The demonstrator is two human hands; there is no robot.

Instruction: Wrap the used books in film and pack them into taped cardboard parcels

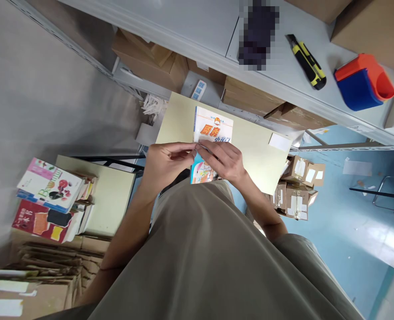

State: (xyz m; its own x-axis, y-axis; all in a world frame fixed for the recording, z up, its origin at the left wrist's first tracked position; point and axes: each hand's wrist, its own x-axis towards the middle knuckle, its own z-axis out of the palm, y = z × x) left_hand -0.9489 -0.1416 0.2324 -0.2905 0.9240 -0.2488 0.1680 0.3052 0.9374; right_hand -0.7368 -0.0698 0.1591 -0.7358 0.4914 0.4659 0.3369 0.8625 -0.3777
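A paperback book (213, 120) with a white and blue cover and orange Chinese lettering lies on the pale yellow table (250, 151) in front of me. Over its left edge, my left hand (168, 162) is closed in a pinch, thumb against fingers. My right hand (222, 160) reaches across the cover from the other side, its fingers bent together. The fingertips of both hands meet near the book's spine. Whatever is between them is too small or hidden to make out.
Stacked books (50, 184) sit on a side table at left, above flattened cardboard (50, 266). The shelf beyond holds a yellow-black utility knife (307, 62) and a red-blue holder (363, 84). A power strip (199, 90), a white label (280, 142) and taped cartons (295, 186) are around the table.
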